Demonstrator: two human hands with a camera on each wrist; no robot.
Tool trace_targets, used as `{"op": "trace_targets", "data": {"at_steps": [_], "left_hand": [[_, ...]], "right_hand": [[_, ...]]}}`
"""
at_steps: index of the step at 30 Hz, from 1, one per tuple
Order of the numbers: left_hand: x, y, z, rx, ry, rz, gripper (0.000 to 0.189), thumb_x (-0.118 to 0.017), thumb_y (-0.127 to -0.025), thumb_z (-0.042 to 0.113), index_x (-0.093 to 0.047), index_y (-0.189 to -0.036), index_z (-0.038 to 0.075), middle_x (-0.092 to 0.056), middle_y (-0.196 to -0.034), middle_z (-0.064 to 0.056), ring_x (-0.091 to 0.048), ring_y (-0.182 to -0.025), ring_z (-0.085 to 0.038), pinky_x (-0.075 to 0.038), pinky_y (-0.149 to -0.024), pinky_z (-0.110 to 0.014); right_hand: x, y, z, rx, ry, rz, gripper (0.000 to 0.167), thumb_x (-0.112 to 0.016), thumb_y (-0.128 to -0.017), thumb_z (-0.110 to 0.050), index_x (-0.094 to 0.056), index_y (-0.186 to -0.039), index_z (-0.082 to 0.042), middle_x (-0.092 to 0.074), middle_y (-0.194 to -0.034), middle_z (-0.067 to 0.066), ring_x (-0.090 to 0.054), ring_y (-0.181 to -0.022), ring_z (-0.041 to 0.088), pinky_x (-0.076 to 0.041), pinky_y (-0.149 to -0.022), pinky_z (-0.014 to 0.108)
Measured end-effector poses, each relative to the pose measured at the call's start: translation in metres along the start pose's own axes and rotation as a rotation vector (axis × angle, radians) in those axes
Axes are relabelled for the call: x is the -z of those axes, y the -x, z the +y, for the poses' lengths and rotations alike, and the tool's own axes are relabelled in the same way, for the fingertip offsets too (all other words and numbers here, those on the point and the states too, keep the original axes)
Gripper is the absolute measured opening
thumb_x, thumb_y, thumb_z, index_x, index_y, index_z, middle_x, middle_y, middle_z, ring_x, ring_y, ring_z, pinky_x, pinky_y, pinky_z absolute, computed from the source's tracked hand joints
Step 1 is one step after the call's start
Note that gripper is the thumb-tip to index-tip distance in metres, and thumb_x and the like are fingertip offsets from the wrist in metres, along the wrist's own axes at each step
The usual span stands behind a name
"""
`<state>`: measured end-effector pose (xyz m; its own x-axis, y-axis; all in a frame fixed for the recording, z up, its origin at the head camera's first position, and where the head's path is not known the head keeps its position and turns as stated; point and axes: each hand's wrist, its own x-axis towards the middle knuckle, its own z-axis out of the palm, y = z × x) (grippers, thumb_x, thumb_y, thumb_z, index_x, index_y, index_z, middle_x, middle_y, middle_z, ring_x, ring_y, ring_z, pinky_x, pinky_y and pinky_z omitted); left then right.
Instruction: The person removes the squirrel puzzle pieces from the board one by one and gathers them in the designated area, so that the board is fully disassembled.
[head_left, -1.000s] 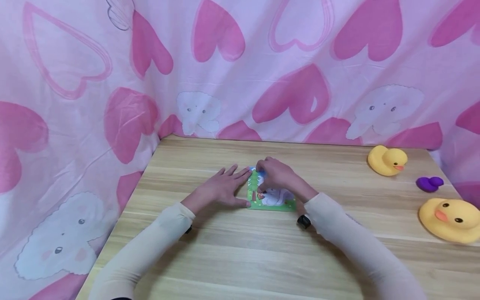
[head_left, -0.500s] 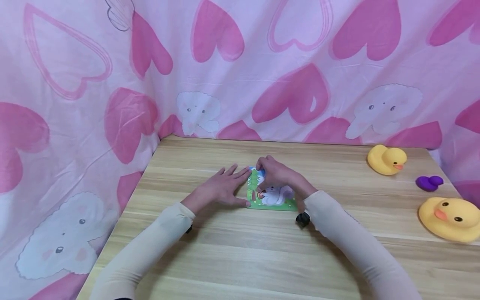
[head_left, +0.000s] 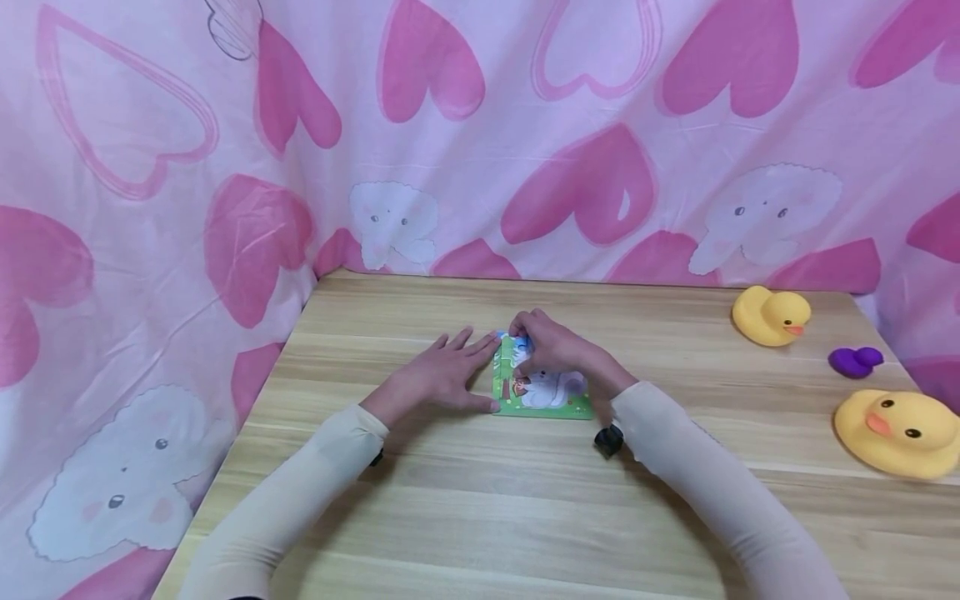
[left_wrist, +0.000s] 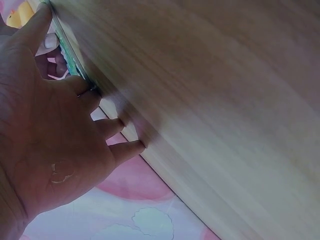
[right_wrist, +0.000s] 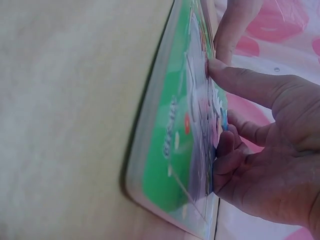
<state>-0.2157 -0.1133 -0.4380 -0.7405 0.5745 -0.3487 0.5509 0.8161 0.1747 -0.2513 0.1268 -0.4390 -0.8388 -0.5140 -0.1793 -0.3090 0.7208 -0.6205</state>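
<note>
A small flat jigsaw puzzle with a green border, a tree and a pale grey animal lies on the wooden table. Its thick rounded edge and fine cut lines show in the right wrist view, on the puzzle. My left hand lies spread at its left side, with thumb and index finger against that edge. Over the upper part arches my right hand, curled, with its thumb on the picture and its fingers at the far edge. In the right wrist view, my right hand grips it. The palm hides part of the picture.
On the right of the table stand a yellow duck, a small purple duck and a larger yellow duck. A pink heart-patterned curtain encloses the back and sides.
Both hands stay nearly in place. By the right thumb, the tree part of the picture looks slightly different, with a clearer cut line. The view has shifted very slightly.
</note>
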Motion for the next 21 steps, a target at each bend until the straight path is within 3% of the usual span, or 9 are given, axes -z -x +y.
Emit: {"op": "trace_targets", "data": {"at_steps": [17, 21], "left_hand": [[0.0006, 0.0001, 0.0004, 0.007, 0.01, -0.009, 0.111, -0.055, -0.091, 0.083, -0.002, -0.172, 0.029, -0.001, -0.18, 0.012, -0.001, -0.168, -0.033, -0.009, -0.135, -0.062], [0.0, 0.0, -0.0003, 0.004, 0.011, -0.007, 0.111, -0.055, -0.091, 0.083, -0.002, -0.172, 0.029, 0.0, -0.18, 0.012, -0.001, -0.168, -0.032, -0.009, -0.135, -0.062]], "right_hand": [[-0.002, -0.0029, 0.0037, 0.003, -0.022, 0.03, 0.055, -0.09, -0.083, -0.012, -0.057, -0.127, -0.012, -0.053, -0.131, 0.013, -0.055, -0.12, 0.028, -0.048, -0.115, 0.05], [0.0012, -0.005, 0.0046, 0.008, -0.016, 0.016, 0.05, -0.086, -0.086, -0.008, -0.06, -0.128, -0.007, -0.058, -0.124, 0.012, -0.057, -0.11, 0.025, -0.053, -0.104, 0.042]]}}
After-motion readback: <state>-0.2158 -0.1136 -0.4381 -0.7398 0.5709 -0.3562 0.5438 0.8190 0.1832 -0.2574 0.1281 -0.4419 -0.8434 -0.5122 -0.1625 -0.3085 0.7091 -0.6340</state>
